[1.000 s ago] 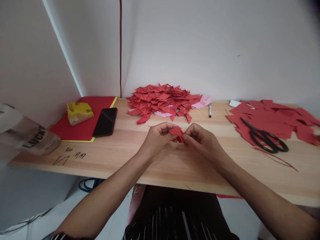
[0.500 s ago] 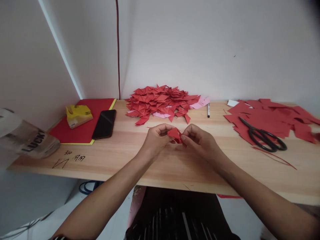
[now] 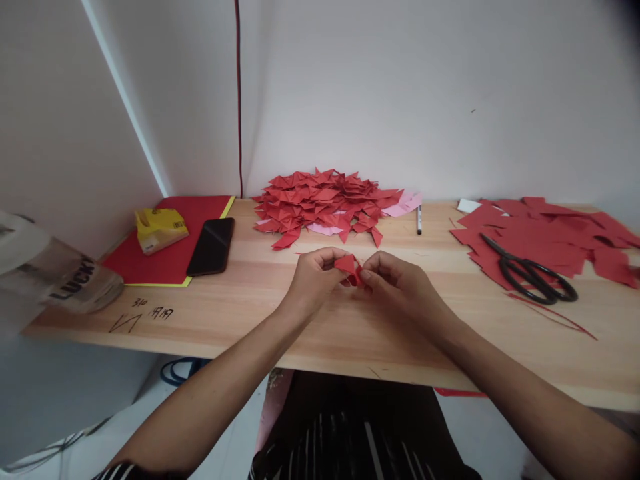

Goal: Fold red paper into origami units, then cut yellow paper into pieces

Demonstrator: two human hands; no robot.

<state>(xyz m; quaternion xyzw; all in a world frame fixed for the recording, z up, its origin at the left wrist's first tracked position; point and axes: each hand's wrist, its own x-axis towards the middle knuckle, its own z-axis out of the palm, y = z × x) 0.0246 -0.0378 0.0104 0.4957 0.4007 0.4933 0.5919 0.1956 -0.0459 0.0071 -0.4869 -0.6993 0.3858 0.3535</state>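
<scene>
Holding red paper, wooden table, pale wall

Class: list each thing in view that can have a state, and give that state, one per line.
Small red paper: folded, pinched by left hand and right hand
Pile of pieces: folded, heaped
Red sheets: loose, overlapping
Scissors: blades closed, lying down
Phone: screen dark, lying flat
Marker: lying down
Cup: contents unclear
Yellow packet: opening unclear

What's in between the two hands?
A small piece of folded red paper, with the left hand and right hand both gripping it, in the head view.
</scene>
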